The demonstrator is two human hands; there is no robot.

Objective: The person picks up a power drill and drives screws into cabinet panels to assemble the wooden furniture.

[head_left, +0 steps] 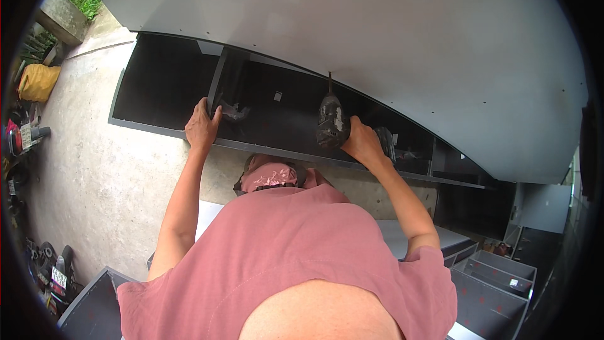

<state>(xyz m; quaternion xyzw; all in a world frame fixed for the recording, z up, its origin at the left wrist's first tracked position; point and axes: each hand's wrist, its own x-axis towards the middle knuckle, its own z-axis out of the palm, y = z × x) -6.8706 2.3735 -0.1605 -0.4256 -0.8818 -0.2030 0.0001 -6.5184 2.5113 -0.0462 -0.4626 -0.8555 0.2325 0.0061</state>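
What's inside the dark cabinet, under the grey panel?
Inside the cabinet: an upright divider gripped by the left hand, and a drill in the right hand. The grey panel hides anything deeper.

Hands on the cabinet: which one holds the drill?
The right hand grips the dark cordless drill, bit pointing up at the grey panel. The left hand has no tool; its fingers curl over the cabinet's upright divider.

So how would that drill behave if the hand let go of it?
The drill looks dense and top-heavy, so probably heavy for its size. The right hand holds it bit-up against the panel; released, it would likely tip and drop.
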